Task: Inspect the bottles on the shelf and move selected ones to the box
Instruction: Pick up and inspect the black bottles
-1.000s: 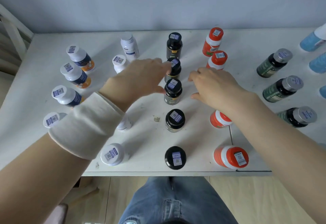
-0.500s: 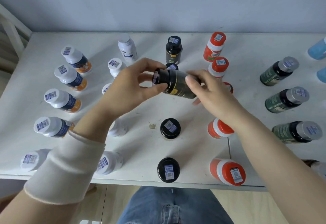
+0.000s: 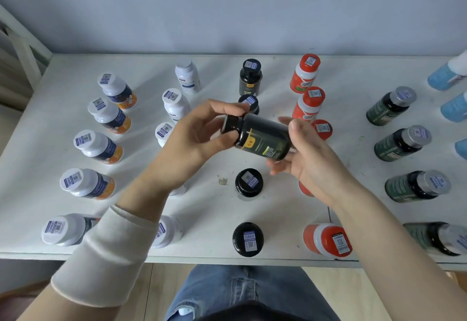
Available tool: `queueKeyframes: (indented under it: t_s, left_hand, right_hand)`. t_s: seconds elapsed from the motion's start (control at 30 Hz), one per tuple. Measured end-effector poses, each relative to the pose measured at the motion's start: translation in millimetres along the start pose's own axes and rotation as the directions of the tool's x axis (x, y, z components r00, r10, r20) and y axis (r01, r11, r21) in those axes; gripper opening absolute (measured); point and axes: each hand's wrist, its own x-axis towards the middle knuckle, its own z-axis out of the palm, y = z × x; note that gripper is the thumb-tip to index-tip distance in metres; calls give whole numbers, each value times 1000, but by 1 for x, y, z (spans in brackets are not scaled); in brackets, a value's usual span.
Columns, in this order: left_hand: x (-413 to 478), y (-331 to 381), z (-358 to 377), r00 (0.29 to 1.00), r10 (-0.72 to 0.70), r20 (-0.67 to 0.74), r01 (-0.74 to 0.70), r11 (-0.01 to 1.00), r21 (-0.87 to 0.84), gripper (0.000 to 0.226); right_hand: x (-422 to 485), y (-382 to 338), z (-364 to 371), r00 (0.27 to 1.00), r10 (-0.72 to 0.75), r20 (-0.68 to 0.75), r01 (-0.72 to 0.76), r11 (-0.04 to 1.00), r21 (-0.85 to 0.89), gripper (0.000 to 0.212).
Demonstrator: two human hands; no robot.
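White shelf under a pale blue-grey wall carries rows of bottles; left hand and right hand grip a black bottle.

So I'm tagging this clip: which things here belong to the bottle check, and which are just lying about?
Job: black bottle, held sideways by left hand and right hand; other bottles standing on the shelf. No box in view.
Lying about: scrap on the shelf; white frame at left.

Both forearms reach in over the near edge of the tabletop. The left hand pinches the cap end of a dark bottle; the right hand cradles its base, fingers curled beneath.
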Motion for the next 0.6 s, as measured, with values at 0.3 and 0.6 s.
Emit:
queueKeyframes:
  t_s: [0.3,0.6]
  left_hand:
    - [6,-7,6,991,-58,-122,55,998,-27,17]
    - [7,-14,6,996,-81,-29,71,962,-263,29]
  right_hand:
    - [-6,8,0,963,-262,62,269,947,-176,39]
    - [-10,4,2,974,-217,-64,200,959,-202,33]
